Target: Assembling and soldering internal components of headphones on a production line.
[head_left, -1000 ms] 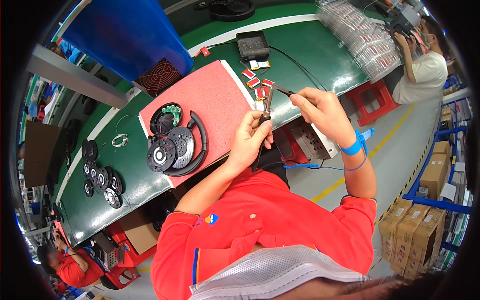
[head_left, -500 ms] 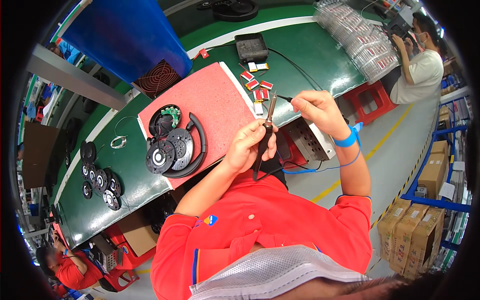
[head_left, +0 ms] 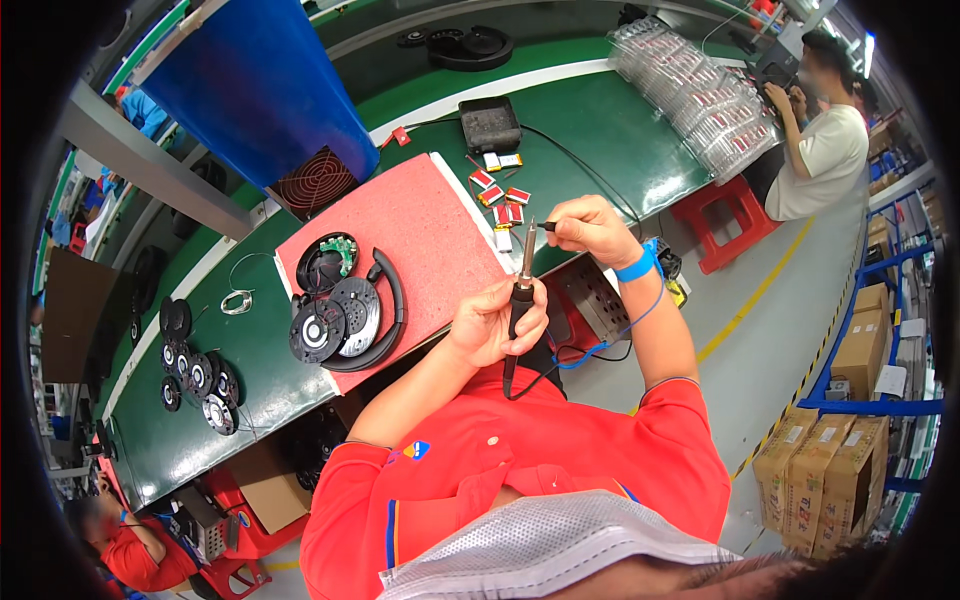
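My left hand (head_left: 490,325) is closed round the dark handle of a soldering iron (head_left: 521,298), whose metal tip points up and away from me. Close to that tip, my right hand (head_left: 597,232) pinches a thin black pointed tool (head_left: 547,226); most of it is hidden by the fingers. A blue wrist strap (head_left: 638,262) circles my right wrist. Left of my hands, a black headphone (head_left: 398,310) with opened ear cups and a bare green circuit board (head_left: 343,252) lies on the pink mat (head_left: 430,225). Just beyond the iron are several red-and-silver battery packs (head_left: 510,214).
Several round speaker parts (head_left: 200,374) and a coil of thin wire (head_left: 236,302) lie left on the green bench (head_left: 290,395). A blue bin (head_left: 270,90), a black tray (head_left: 490,124) and stacked clear trays (head_left: 700,100) stand farther off. Another person (head_left: 825,140) works far right.
Both hands have shifted slightly left and nearer to me. The black tool in my right hand has come closer to the iron's tip. Both hands keep their hold.
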